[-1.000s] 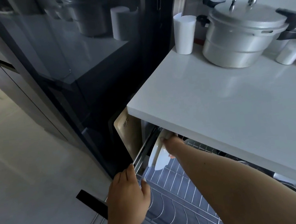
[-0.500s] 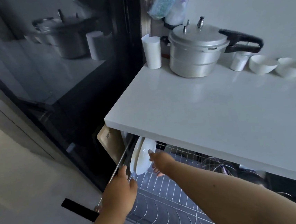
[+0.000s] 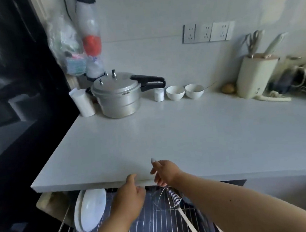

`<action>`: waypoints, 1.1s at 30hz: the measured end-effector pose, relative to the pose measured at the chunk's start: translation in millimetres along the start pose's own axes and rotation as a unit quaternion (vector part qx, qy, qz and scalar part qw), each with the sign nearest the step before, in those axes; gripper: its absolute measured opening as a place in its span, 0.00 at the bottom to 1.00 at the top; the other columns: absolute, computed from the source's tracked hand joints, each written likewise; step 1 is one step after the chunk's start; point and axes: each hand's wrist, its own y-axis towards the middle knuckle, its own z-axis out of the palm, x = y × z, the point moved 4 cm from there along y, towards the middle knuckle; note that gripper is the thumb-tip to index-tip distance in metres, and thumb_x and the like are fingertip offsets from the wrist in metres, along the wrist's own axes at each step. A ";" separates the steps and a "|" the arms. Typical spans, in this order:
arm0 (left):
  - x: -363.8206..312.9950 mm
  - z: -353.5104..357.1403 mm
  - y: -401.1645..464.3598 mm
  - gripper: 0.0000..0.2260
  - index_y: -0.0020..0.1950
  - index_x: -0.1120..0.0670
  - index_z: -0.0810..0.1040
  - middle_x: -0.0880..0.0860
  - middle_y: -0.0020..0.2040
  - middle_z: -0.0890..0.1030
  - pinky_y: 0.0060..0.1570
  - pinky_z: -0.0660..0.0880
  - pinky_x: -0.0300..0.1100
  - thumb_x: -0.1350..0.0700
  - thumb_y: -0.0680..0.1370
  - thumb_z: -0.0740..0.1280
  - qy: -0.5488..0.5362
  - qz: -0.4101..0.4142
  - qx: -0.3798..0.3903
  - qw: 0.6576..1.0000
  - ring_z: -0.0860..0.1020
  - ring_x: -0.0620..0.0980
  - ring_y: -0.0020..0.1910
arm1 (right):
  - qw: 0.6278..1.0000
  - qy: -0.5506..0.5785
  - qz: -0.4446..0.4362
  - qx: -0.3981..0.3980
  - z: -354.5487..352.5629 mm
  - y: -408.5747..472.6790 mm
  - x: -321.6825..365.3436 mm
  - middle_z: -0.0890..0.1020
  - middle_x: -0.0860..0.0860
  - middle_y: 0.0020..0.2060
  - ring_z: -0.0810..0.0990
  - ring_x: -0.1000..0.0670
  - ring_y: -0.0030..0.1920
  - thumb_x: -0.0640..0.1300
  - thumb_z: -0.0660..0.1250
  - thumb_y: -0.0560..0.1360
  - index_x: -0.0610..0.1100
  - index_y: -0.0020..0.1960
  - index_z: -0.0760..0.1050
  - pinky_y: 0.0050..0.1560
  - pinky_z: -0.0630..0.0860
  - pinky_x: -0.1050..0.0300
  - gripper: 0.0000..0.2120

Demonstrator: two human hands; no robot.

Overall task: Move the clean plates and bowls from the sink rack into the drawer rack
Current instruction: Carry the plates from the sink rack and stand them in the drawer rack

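both hands empty: left hand (image 3: 127,197), right hand (image 3: 164,171) over drawer rack (image 3: 149,226).

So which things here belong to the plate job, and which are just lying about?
Job: white round plates, wire drawer rack, left hand, right hand.
Lying about: aluminium pressure cooker, two white bowls, wire skimmer ladle, cream knife block.

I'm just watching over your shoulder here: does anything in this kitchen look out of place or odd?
Nothing is spilled or broken. One small oddity: a wire skimmer with a long wooden handle lies slanted across the drawer rack, among slots meant for dishes, while the white plates stand upright at the rack's left end.
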 end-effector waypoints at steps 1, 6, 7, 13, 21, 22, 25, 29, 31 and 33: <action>-19.9 6.2 1.7 0.22 0.74 0.50 0.61 0.48 0.42 0.80 0.40 0.75 0.44 0.51 0.79 0.58 0.006 0.012 0.005 1.000 0.79 0.49 0.40 | 1.000 0.009 0.005 -0.014 -21.5 -5.7 -5.8 0.77 0.47 0.30 0.75 0.49 0.29 0.58 0.50 0.82 0.40 0.46 0.75 0.36 0.75 0.56 0.24; -118.6 45.8 4.8 0.24 0.75 0.51 0.59 0.47 0.43 0.78 0.46 0.76 0.45 0.53 0.79 0.58 0.007 0.090 0.044 0.995 0.78 0.48 0.43 | 0.994 0.044 0.029 -0.100 -127.6 -44.4 -40.4 0.77 0.46 0.30 0.76 0.50 0.29 0.58 0.50 0.82 0.39 0.47 0.75 0.33 0.75 0.58 0.25; -136.7 54.8 4.2 0.24 0.75 0.51 0.58 0.49 0.47 0.79 0.49 0.76 0.45 0.52 0.79 0.58 0.007 0.105 0.056 0.993 0.78 0.49 0.47 | 0.991 0.050 0.034 -0.118 -148.0 -53.5 -49.0 0.78 0.46 0.30 0.76 0.50 0.29 0.58 0.51 0.82 0.39 0.47 0.75 0.33 0.75 0.58 0.25; -237.8 116.5 -6.7 0.25 0.76 0.50 0.57 0.51 0.69 0.70 0.60 0.70 0.42 0.50 0.80 0.59 0.021 0.181 0.123 0.976 0.72 0.49 0.64 | 0.965 0.096 0.061 -0.236 -262.6 -118.4 -108.1 0.79 0.46 0.31 0.77 0.49 0.30 0.59 0.52 0.82 0.40 0.46 0.76 0.34 0.75 0.58 0.25; -367.0 211.5 -42.4 0.25 0.76 0.50 0.58 0.50 0.71 0.68 0.63 0.69 0.42 0.48 0.80 0.59 0.050 0.270 0.189 0.943 0.70 0.48 0.67 | 0.901 0.153 0.094 -0.394 -397.4 -227.1 -197.1 0.79 0.46 0.31 0.76 0.49 0.29 0.56 0.53 0.82 0.41 0.42 0.76 0.36 0.74 0.56 0.23; -383.0 224.0 -48.5 0.25 0.76 0.50 0.58 0.49 0.71 0.68 0.63 0.69 0.42 0.48 0.80 0.59 0.054 0.281 0.194 0.938 0.70 0.48 0.67 | 0.892 0.160 0.098 -0.411 -414.1 -240.7 -209.7 0.79 0.46 0.31 0.76 0.48 0.29 0.56 0.53 0.82 0.41 0.42 0.76 0.37 0.75 0.56 0.23; -428.3 260.6 -69.4 0.24 0.75 0.49 0.59 0.48 0.71 0.68 0.61 0.71 0.42 0.48 0.80 0.59 0.057 0.311 0.218 0.923 0.72 0.48 0.65 | 0.863 0.160 0.117 -0.464 -460.0 -285.8 -242.7 0.79 0.46 0.28 0.77 0.47 0.29 0.56 0.53 0.82 0.40 0.43 0.76 0.42 0.77 0.52 0.23; -481.7 310.4 -96.6 0.24 0.75 0.50 0.59 0.49 0.72 0.67 0.63 0.70 0.44 0.47 0.80 0.59 0.073 0.359 0.258 0.894 0.70 0.48 0.67 | 0.816 0.123 0.162 -0.541 -515.8 -350.5 -292.9 0.80 0.46 0.32 0.79 0.44 0.35 0.53 0.53 0.82 0.41 0.41 0.74 0.43 0.77 0.52 0.21; -504.7 335.9 -110.1 0.25 0.75 0.51 0.59 0.49 0.73 0.66 0.65 0.69 0.45 0.46 0.80 0.59 0.089 0.380 0.276 0.879 0.69 0.48 0.69 | 0.794 0.090 0.206 -0.564 -538.3 -384.5 -317.9 0.82 0.42 0.39 0.81 0.40 0.43 0.53 0.53 0.82 0.41 0.44 0.75 0.49 0.79 0.46 0.20; -524.2 361.6 -124.9 0.26 0.76 0.51 0.58 0.50 0.74 0.65 0.67 0.67 0.46 0.46 0.80 0.59 0.103 0.397 0.300 0.862 0.67 0.49 0.70 | 0.772 0.059 0.250 -0.581 -557.3 -417.0 -343.9 0.80 0.41 0.42 0.78 0.40 0.43 0.51 0.53 0.82 0.37 0.46 0.74 0.46 0.76 0.48 0.20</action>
